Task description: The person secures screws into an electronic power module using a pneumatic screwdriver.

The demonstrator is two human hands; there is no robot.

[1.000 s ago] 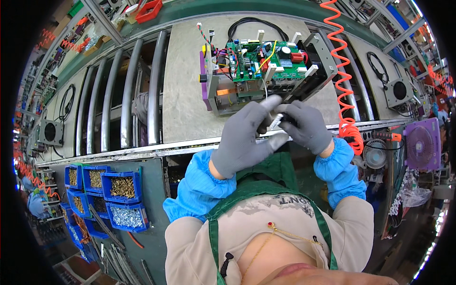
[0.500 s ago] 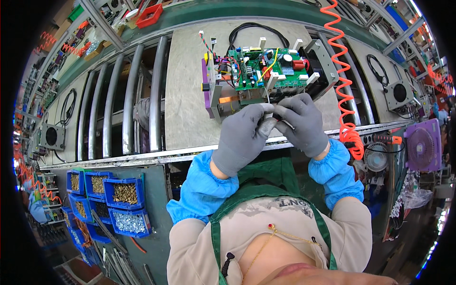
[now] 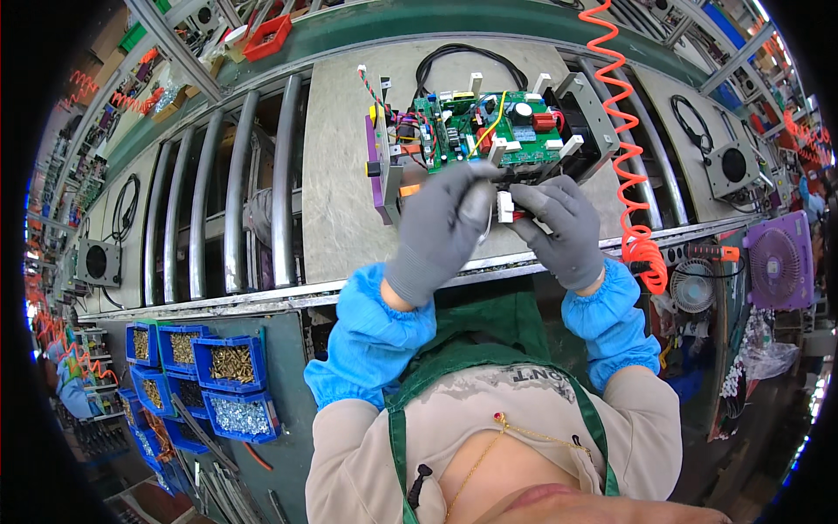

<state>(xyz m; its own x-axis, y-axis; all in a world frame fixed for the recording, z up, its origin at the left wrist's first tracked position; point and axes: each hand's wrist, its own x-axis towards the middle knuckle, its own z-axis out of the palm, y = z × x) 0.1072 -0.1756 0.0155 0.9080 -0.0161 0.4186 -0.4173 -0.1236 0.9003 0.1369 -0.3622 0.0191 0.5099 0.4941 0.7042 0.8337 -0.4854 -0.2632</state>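
Observation:
My right hand (image 3: 559,231), in a grey glove, pinches a white plug connector (image 3: 504,208) with dark and red wires running from it under the fingers. Just left of it, my left hand (image 3: 443,223), gloved too and slightly smeared by motion, is closed with thumb and forefinger together. A thin white strip (image 3: 484,230) curves down from those fingertips; its kind is unclear. Beyond both hands stands an open electronic unit with a green circuit board (image 3: 489,131), a purple front panel (image 3: 377,175) and a dark fan (image 3: 583,144) at its right end.
The unit rests on a metal plate (image 3: 336,175) over a roller conveyor (image 3: 284,183). A coiled orange air hose (image 3: 630,166) hangs at the right. Blue bins (image 3: 229,365) of small hardware stand at lower left. A purple fan (image 3: 777,260) is at far right.
My hands have parted slightly, the left shifting left and turning. The white connector in my right hand now shows. The thin strip now hangs below the left fingertips.

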